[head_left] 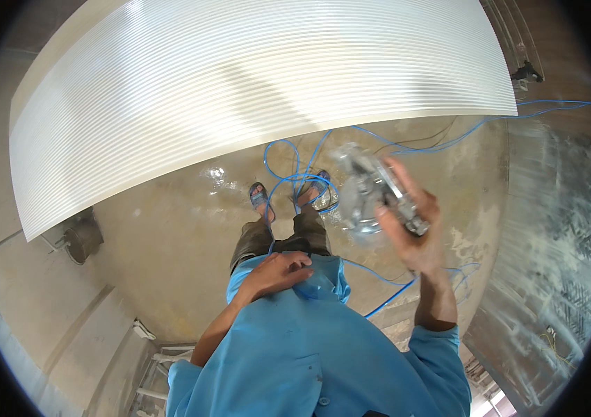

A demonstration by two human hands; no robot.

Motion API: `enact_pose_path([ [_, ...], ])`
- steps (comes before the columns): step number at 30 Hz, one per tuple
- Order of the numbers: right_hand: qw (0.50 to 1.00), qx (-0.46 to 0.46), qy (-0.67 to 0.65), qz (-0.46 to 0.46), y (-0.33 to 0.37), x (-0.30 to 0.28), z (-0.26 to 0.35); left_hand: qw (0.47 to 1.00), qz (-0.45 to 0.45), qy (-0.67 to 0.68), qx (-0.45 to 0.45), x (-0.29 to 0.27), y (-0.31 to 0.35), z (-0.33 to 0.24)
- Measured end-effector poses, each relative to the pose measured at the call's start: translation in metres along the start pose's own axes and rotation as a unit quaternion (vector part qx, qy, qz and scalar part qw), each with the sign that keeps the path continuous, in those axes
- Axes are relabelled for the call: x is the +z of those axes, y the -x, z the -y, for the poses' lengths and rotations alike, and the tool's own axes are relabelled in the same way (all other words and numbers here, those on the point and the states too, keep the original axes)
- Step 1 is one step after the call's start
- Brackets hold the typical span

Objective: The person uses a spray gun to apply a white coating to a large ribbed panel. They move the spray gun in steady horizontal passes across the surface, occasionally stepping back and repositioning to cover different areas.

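My right hand (413,222) is wrapped round a silvery metal spray gun (372,191), raised in front of me to the right. The gun is smeared by motion, so its finer parts do not show. My left hand (280,273) lies against the front of my blue shirt (295,333), with its fingers loosely stretched and nothing visible in them. Ahead of both hands spreads a large white ribbed panel (240,76), its near edge curving across the view. A thin blue hose (386,300) runs beside my waist below the gun.
Loops of blue hose (283,141) lie on the floor around my sandalled feet. More hose (476,127) trails off to the right. A dark round bucket-like object (83,240) stands under the panel's left end. At right is a paint-smeared grey surface (545,257).
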State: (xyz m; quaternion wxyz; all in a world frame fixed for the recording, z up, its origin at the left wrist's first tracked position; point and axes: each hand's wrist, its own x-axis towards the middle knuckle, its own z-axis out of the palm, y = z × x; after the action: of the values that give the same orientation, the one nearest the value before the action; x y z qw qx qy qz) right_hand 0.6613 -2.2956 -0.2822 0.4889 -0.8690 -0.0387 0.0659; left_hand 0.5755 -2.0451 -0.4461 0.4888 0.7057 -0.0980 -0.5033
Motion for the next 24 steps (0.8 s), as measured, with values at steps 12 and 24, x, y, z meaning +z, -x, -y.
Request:
enact_pose_path([
  [12, 0.963, 0.103, 0.082, -0.237, 0.015, -0.196, -0.109, 0.998, 0.047, -0.044, 0.019, 0.044, -0.098, -0.073],
  [24, 0.924, 0.108, 0.162, -0.329, 0.021, -0.261, -0.134, 0.997, 0.042, -0.053, 0.046, 0.059, -0.124, -0.098],
])
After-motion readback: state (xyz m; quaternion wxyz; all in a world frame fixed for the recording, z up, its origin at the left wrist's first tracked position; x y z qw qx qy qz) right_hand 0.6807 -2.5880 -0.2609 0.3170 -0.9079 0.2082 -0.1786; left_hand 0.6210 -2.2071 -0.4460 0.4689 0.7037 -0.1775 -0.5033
